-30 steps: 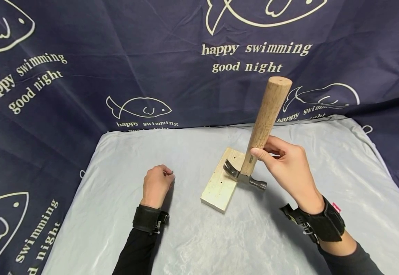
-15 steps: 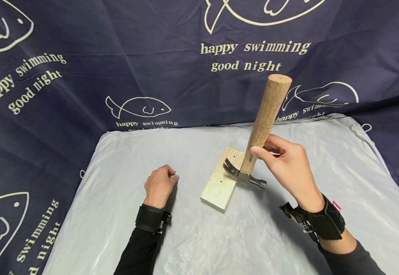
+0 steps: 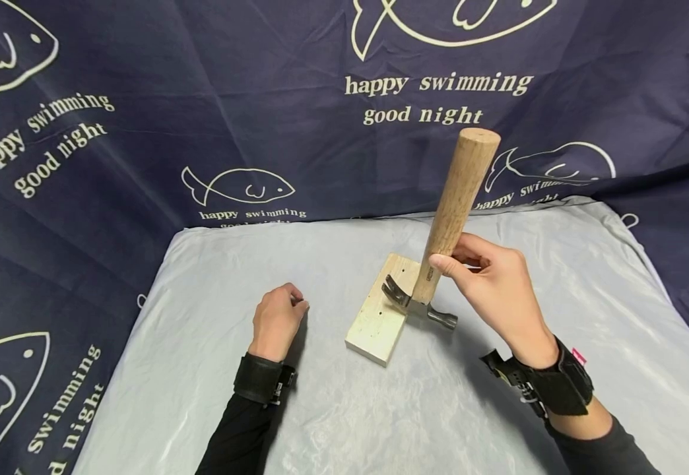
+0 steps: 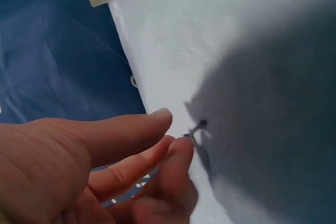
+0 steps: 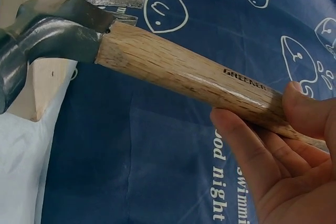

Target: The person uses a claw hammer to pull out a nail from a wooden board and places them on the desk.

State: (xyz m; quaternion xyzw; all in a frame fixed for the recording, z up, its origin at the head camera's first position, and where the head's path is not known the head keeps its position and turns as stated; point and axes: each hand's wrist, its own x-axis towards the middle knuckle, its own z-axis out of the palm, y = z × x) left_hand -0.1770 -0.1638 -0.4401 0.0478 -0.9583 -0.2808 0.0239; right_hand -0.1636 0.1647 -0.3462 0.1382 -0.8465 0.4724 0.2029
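In the head view my right hand [image 3: 501, 290] grips the wooden handle of a claw hammer [image 3: 454, 204], thumb on the near side. The hammer is head down, its claw over the right side of a pale wooden board [image 3: 377, 333]; whether it touches the board I cannot tell. The handle reads GREENER in the right wrist view. My left hand [image 3: 276, 320], fingers curled, is low over the cloth left of the board. In the left wrist view a small dark nail [image 4: 197, 128] sticks out at its fingertips, the thumb just above; the nail is hidden in the head view.
The board lies on a pale cloth-covered table [image 3: 321, 409] and has small dark holes or marks in its top. A dark blue curtain [image 3: 321, 99] with white fish prints stands behind the table and along its sides.
My left hand has shifted slightly right, and the dark bit at its fingertips no longer shows in the head view. My right hand and the hammer have stayed nearly still.
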